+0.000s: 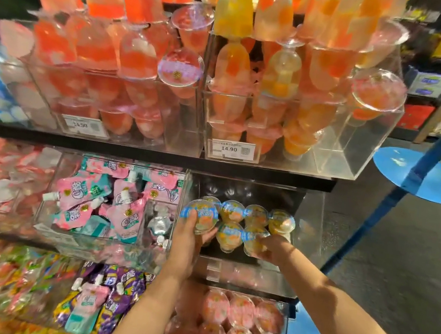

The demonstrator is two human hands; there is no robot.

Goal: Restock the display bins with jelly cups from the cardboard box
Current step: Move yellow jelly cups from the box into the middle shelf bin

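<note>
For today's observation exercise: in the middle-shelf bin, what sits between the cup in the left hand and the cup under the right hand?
In the head view, one upright jelly cup stands between the left hand's cup and the right hand's cup.

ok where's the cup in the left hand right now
In the head view, the cup sits just below centre, gripped by the left hand at the left end of the middle-shelf clear bin, beside the yellow cups.

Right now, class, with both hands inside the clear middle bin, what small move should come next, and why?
Probably set down the round orange jelly cup with the blue-banded lid that the left hand grips, into the front-left gap of the clear plastic display bin. Two rows of cups already sit there, and the right hand holds another front-row jelly cup.
</note>
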